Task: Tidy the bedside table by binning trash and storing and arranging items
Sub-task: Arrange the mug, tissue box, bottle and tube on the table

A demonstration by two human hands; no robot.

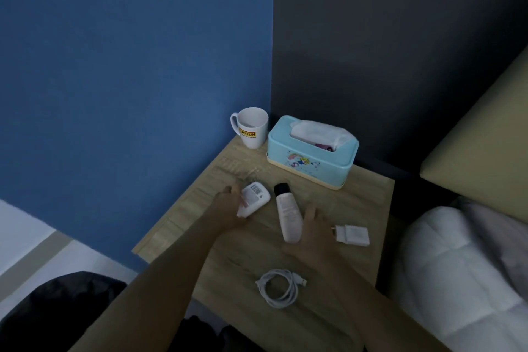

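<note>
- Left hand [228, 204] grips the small tube [255, 198] at its near end, thumb laid across the barcode label. The tube lies low over the table [363, 194], left of centre; whether it has lifted clear I cannot tell.
- Right hand [313, 227] is spread, fingers straight, palm down between the long tube [288, 218] and the charger [353, 235]. It holds nothing. It seems to touch the long tube's side, likely ready to take it.
- Both tubes lie flat and near each other, the long one's black cap pointing to the back. One hand for each would clear them in a single move, which I judge to be the step in hand.
- Mug [252, 128] and tissue box [310, 156] stand upright at the back against the wall [128, 80], already in sensible places.
- Cable [281, 288] sits loosely coiled near the front edge, apart from the charger; the two probably belong stored together.
- Loose coil and near edge mean a careless sweep of either forearm could push the cable off.
- No bin or drawer shows, so where the tubes should go cannot be told.
- Bed [457, 266] stands just right of the table.
</note>
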